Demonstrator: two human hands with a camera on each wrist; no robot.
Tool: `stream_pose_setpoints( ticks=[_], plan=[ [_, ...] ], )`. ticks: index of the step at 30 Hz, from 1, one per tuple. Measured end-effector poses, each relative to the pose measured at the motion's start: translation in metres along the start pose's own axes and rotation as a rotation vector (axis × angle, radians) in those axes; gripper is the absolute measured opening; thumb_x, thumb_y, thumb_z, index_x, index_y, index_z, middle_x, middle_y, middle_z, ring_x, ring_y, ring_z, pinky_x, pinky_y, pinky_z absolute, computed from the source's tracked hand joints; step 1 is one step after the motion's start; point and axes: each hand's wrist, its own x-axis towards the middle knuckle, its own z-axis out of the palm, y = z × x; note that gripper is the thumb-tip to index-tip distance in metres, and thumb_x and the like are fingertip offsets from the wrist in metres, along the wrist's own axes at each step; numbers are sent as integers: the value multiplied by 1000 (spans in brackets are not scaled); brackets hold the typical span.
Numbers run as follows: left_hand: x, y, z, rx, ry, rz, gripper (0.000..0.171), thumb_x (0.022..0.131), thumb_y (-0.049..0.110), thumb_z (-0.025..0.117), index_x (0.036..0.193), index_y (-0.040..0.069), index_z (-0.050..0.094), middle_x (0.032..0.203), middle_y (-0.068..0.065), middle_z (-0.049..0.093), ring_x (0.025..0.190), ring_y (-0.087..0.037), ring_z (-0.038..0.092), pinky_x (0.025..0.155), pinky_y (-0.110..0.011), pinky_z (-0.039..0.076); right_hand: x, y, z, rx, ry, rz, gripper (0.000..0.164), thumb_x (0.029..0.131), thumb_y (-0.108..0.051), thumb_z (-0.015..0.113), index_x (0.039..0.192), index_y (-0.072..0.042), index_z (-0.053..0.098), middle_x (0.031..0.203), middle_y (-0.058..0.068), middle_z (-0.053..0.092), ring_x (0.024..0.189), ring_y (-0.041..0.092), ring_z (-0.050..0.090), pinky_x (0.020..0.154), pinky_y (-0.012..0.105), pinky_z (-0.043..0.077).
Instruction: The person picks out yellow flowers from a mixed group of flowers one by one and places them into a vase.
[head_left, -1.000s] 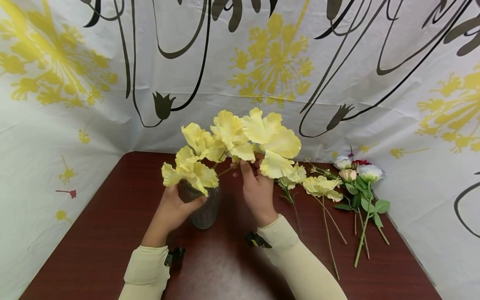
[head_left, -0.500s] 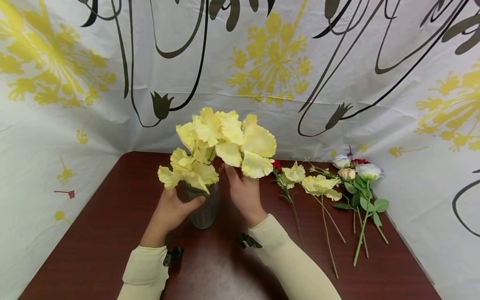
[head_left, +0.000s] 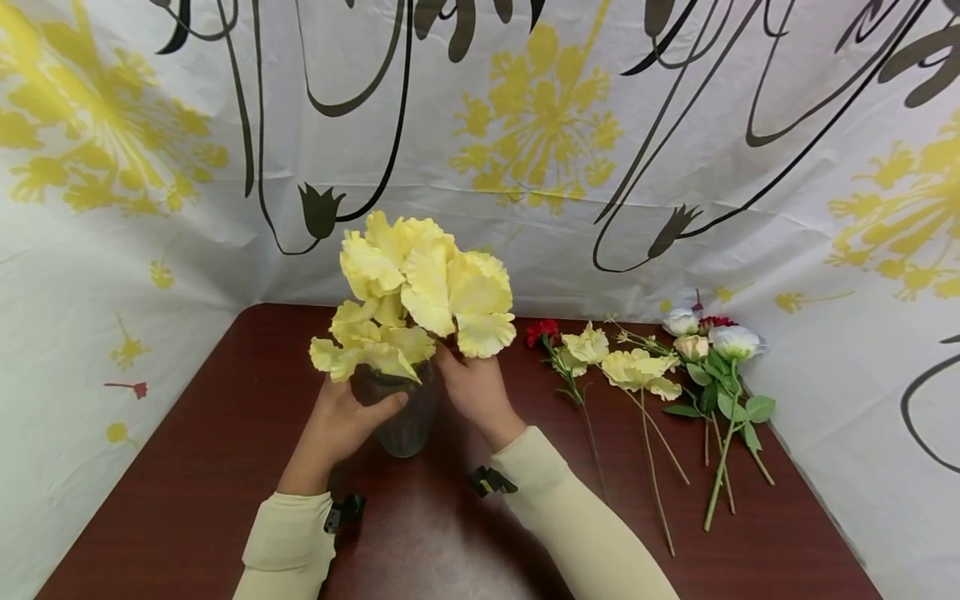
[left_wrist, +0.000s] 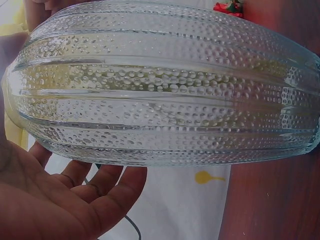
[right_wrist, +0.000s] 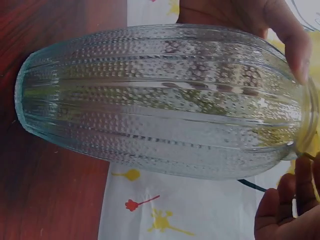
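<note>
A clear ribbed glass vase (head_left: 405, 427) stands upright on the table in the head view; its dimpled side fills both wrist views. My left hand (head_left: 339, 431) holds it near the neck, fingers (left_wrist: 125, 190) curved along one side. Yellow ruffled artificial flowers (head_left: 375, 342) stick out of its mouth. Just right of the rim, my right hand (head_left: 480, 396) pinches the stem of a large-petalled yellow flower (head_left: 480, 300). Petals hide most of that stem in the head view. In the right wrist view, the right fingertips (right_wrist: 302, 172) are at the vase's lip.
To the right lie a red flower (head_left: 542, 332), loose yellow flowers (head_left: 637, 369) and a white rose (head_left: 735, 342) with green leaves, stems toward the front. A patterned white sheet (head_left: 420, 150) hangs behind the dark red wooden table (head_left: 187, 467).
My right hand has moved left and slightly down to the vase, bringing its yellow flower over the mouth beside the others. The left hand keeps its hold. The red flower has come into view.
</note>
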Motion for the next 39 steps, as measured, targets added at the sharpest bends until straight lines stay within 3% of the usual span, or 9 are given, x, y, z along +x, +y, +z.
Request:
stream_pose_setpoints(
  ticks=[2,6,9,12,16,19,28,33,39],
  plan=[
    [0,-1,0,0,1,3,96,79,3,82,156,11,24,156,-8,30,144,-24,26,112,-57,22,-1,0,0,-38,-17,22,34,97,4,54,131,5,52,118,15,57,93,21,54,77,29,46],
    [-1,-2,-1,1,-5,-10,95,80,4,81,155,10,25,156,-9,30,144,-25,26,111,-58,23,-3,5,-5,-112,-51,18,14,97,2,55,110,6,60,96,17,59,76,19,53,67,30,45],
    [-1,-2,-1,0,-10,-20,93,80,4,81,155,9,25,155,-10,31,143,-26,27,111,-58,24,-4,13,-17,-113,-80,-7,16,97,2,57,112,8,62,101,20,64,83,24,58,74,35,49],
    [-1,-2,-1,-1,-15,-23,93,81,4,81,155,9,25,155,-10,32,143,-26,27,111,-58,23,-8,18,-35,-194,-58,19,22,97,2,58,118,6,64,107,18,66,89,24,59,78,37,49],
    [0,-3,-1,-6,-21,-24,93,81,6,81,155,11,25,155,-9,31,144,-25,26,111,-59,23,-8,46,-75,-400,-62,138,17,100,-11,61,114,-8,67,104,11,67,80,20,56,71,36,47],
    [0,-3,-1,-5,-25,-31,93,82,7,81,156,12,24,155,-9,31,144,-25,26,112,-59,23,-7,71,-115,-519,-127,181,13,100,-19,62,112,-14,66,106,9,67,82,21,56,73,38,46],
    [1,2,-2,10,-28,-49,93,82,8,80,155,11,23,156,-10,30,144,-26,26,112,-58,23,-19,84,-218,-761,-133,313,21,103,-18,56,117,-5,63,114,16,65,95,30,61,74,42,49],
    [1,1,-2,5,-31,-46,93,82,7,80,156,11,24,156,-9,30,145,-25,25,112,-58,23,-14,88,-249,-862,-129,388,24,103,-17,54,120,-1,60,119,21,62,92,31,61,70,42,48],
    [-1,-1,-1,4,-30,-48,93,82,7,80,156,11,23,156,-9,30,144,-26,26,112,-59,23,-8,102,-262,-917,-150,456,32,104,-14,50,129,4,54,122,26,59,95,34,61,71,45,50]
  ],
)
